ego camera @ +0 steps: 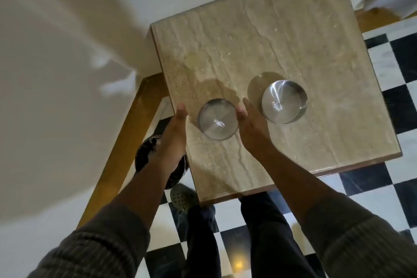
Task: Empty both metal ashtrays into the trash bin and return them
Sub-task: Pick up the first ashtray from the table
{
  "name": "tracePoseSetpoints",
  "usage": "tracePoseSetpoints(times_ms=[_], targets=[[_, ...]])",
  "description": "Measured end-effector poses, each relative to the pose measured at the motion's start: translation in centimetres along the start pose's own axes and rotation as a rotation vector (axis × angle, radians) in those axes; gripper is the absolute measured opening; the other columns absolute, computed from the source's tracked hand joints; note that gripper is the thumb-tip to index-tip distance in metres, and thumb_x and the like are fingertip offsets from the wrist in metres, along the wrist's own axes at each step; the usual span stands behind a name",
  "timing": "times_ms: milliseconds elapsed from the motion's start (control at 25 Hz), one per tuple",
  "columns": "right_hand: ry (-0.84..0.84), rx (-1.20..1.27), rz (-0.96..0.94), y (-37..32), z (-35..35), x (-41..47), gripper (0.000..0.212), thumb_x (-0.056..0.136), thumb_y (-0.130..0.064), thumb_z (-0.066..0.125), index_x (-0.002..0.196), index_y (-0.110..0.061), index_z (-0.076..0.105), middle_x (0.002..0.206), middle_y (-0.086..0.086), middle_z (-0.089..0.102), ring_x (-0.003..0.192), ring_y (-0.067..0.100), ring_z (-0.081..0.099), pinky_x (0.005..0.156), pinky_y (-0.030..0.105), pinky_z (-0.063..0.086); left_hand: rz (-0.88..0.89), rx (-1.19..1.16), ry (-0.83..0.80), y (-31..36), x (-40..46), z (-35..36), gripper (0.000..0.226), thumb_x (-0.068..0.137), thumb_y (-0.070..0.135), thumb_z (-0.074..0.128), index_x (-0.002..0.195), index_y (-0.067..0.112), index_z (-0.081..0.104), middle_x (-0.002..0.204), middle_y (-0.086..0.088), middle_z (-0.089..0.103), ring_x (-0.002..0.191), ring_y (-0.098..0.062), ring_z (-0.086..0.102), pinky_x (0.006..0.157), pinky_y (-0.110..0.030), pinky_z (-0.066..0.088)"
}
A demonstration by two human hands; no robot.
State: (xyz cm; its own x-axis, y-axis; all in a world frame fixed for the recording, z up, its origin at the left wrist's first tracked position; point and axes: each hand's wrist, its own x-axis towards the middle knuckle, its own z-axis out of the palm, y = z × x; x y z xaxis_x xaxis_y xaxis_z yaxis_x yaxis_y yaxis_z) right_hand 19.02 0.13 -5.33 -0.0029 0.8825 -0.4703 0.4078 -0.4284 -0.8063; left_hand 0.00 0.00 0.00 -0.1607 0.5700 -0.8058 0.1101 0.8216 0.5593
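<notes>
The stone table (282, 36) carries both metal ashtrays, side by side near its front edge. The right ashtray (283, 101) stands alone, no hand on it. The left ashtray (218, 119) lies exactly between the two hands — the left hand (174, 133) at its left, the right hand (251, 126) touching or almost touching its right rim. Both hands are open, fingers straight and held together, palms turned toward each other; nothing is pinched. The dark trash bin (146, 153) shows below the left forearm, on the floor just left of the table. I judge that the hands need only to close inward for a lift, or draw apart if the ashtray is already emptied.
</notes>
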Motion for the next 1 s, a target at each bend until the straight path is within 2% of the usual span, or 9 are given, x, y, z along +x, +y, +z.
tracePoseSetpoints(times_ms=[80, 120, 200, 320, 520, 640, 800, 920, 1000], targets=[[0.137, 0.078, 0.004, 0.8, 0.5, 0.6, 0.049, 0.093, -0.065, 0.029, 0.111, -0.034, 0.062, 0.104, -0.021, 0.069, 0.102, -0.008, 0.061, 0.089, 0.02, 0.048, -0.001, 0.009, 0.04, -0.1, 1.1, 1.2, 0.131, 0.05, 0.103, 0.024, 0.156, 0.027, 0.036, 0.167, -0.003, 0.029, 0.152, -0.027, 0.027, 0.123, -0.053, 0.019], [0.171, 0.101, 0.003, 1.3, 0.7, 0.9, 0.038, 0.096, -0.06, 0.029, 0.092, -0.039, 0.06, 0.083, -0.026, 0.064, 0.084, -0.009, 0.06, 0.076, 0.014, 0.045, -0.002, 0.03, 0.051, -0.3, 1.7, 1.7, 0.127, 0.054, 0.101, 0.022, 0.156, 0.026, 0.036, 0.166, -0.004, 0.03, 0.15, -0.028, 0.029, 0.122, -0.055, 0.021], [0.182, 0.072, 0.033, 1.9, 1.2, 1.3, 0.037, 0.099, -0.054, 0.03, 0.076, -0.038, 0.055, 0.069, -0.021, 0.057, 0.068, -0.003, 0.054, 0.064, 0.016, 0.041, 0.002, 0.027, 0.058, -0.6, 2.5, 2.5, 0.118, 0.064, 0.095, 0.021, 0.157, 0.024, 0.034, 0.164, -0.006, 0.034, 0.148, -0.029, 0.034, 0.121, -0.057, 0.025], [0.137, -0.04, 0.082, 2.4, 1.6, 2.1, 0.042, 0.099, -0.048, 0.035, 0.079, -0.017, 0.057, 0.068, -0.008, 0.056, 0.063, 0.007, 0.051, 0.057, 0.026, 0.041, -0.017, 0.018, 0.048, -1.4, 3.8, 3.3, 0.094, 0.086, 0.081, 0.018, 0.155, 0.021, 0.037, 0.159, -0.01, 0.042, 0.144, -0.029, 0.04, 0.12, -0.057, 0.028], [-0.002, -0.367, 0.205, 3.1, 2.2, 3.8, 0.025, 0.098, -0.016, 0.043, 0.096, -0.001, 0.062, 0.097, 0.014, 0.059, 0.075, 0.021, 0.053, 0.055, 0.023, 0.034, -0.093, -0.089, 0.032, -1.6, 4.8, 4.1, 0.089, 0.088, 0.081, 0.019, 0.145, 0.022, 0.053, 0.145, -0.01, 0.057, 0.131, -0.028, 0.053, 0.115, -0.055, 0.038], [-0.036, -0.399, 0.194, 2.1, 2.7, 3.8, 0.017, 0.094, -0.014, 0.045, 0.093, -0.003, 0.059, 0.096, 0.011, 0.054, 0.075, 0.02, 0.048, 0.049, 0.021, 0.028, -0.147, -0.144, 0.074, -1.5, 5.2, 3.1, 0.088, 0.088, 0.081, 0.019, 0.139, 0.02, 0.058, 0.139, -0.007, 0.061, 0.126, -0.028, 0.056, 0.107, -0.053, 0.045], [-0.161, -0.254, 0.213, -0.4, 4.0, 3.3, 0.017, 0.09, -0.017, 0.05, 0.096, -0.004, 0.059, 0.095, 0.012, 0.063, 0.072, 0.029, 0.07, 0.06, 0.043, 0.061, -0.212, -0.193, 0.051, -2.9, 5.5, -2.4, 0.063, 0.093, 0.073, 0.027, 0.103, 0.026, 0.067, 0.11, -0.002, 0.069, 0.106, -0.025, 0.065, 0.072, -0.042, 0.056], [-0.336, -0.14, 0.201, -2.0, 6.3, 2.6, 0.021, 0.09, -0.013, 0.055, 0.109, -0.006, 0.061, 0.093, 0.012, 0.067, 0.066, 0.023, 0.074, 0.059, 0.038, 0.064, -0.388, -0.144, 0.068, -4.7, 6.3, -7.7, 0.041, 0.098, 0.052, 0.051, 0.111, 0.015, 0.065, 0.107, -0.013, 0.069, 0.093, -0.031, 0.069, 0.052, -0.038, 0.061], [-0.464, -0.16, 0.178, -3.1, 9.2, 2.0, 0.027, 0.091, -0.012, 0.056, 0.118, -0.006, 0.059, 0.097, 0.011, 0.068, 0.072, 0.025, 0.075, 0.061, 0.036, 0.065, -0.491, -0.139, -0.019, -6.2, 6.8, -11.6, 0.046, 0.092, 0.045, 0.065, 0.124, 0.012, 0.061, 0.116, -0.019, 0.069, 0.098, -0.036, 0.071, 0.056, -0.041, 0.062]])
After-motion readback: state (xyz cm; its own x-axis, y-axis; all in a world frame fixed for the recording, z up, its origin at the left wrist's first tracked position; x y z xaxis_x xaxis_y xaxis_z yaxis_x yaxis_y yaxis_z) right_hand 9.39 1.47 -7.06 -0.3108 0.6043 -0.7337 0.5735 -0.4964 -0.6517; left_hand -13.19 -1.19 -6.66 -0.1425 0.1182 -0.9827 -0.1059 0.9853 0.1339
